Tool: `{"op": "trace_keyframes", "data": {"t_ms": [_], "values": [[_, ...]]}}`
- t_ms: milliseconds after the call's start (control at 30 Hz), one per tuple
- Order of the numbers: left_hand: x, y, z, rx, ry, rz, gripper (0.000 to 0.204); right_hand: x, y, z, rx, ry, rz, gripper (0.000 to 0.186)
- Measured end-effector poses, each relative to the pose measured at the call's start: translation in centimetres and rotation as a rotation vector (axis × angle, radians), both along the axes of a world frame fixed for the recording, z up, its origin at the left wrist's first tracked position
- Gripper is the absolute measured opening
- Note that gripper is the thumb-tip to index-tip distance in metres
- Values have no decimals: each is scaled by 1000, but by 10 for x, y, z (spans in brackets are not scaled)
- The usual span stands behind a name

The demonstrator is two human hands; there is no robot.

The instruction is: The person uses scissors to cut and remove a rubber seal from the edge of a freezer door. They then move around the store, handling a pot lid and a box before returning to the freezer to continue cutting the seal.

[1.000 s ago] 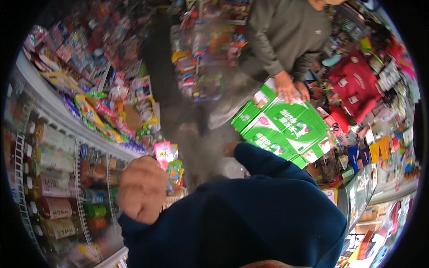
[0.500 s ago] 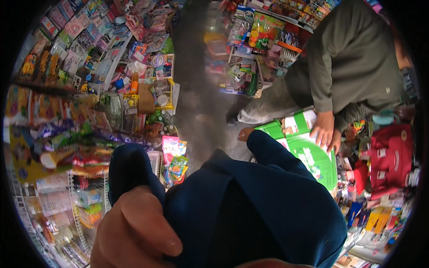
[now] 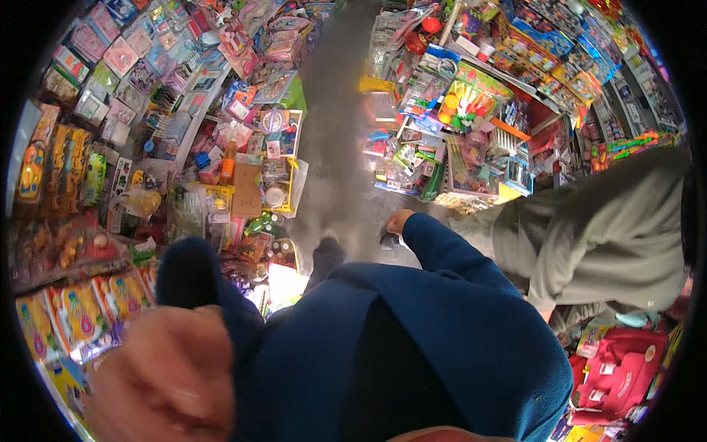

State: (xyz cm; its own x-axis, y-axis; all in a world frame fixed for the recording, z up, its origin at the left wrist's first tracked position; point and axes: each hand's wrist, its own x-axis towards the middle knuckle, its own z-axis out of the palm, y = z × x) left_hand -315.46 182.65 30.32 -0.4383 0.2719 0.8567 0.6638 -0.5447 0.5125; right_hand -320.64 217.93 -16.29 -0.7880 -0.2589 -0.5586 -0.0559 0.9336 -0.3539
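Note:
My left hand (image 3: 166,368) is raised close at the lower left, large and smeared by motion. Its fingers look bent, but I cannot make out what, if anything, lies between them. The dark blue left sleeve (image 3: 193,276) is folded sharply behind it. My right hand (image 3: 398,220) pokes out of the blue right sleeve (image 3: 449,247), low over the grey aisle floor (image 3: 342,132). Only a small part of that hand shows, and its fingers are hidden. Nothing is visible in it.
Packed shelves of small toys and stationery (image 3: 173,125) line the left. More packaged goods (image 3: 464,110) crowd the right side. Another person in grey-green clothing (image 3: 604,228) bends close on my right. A red bag (image 3: 620,376) sits below that person.
The view has shifted along the aisle, and the other person now appears lower and farther right. Their green-and-white carton has left the view. My left hand has moved left.

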Motion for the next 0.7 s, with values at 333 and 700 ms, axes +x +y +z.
{"op": "trace_keyframes", "data": {"t_ms": [333, 700], "values": [[-213, 17, -48, 87, -27, -152, 23, -239, 40, 9, 35, -97, -87, 37], [-453, 91, -119, -94, -186, -123, 25, -434, 71, -55, -94, 101, 50, 45]]}}
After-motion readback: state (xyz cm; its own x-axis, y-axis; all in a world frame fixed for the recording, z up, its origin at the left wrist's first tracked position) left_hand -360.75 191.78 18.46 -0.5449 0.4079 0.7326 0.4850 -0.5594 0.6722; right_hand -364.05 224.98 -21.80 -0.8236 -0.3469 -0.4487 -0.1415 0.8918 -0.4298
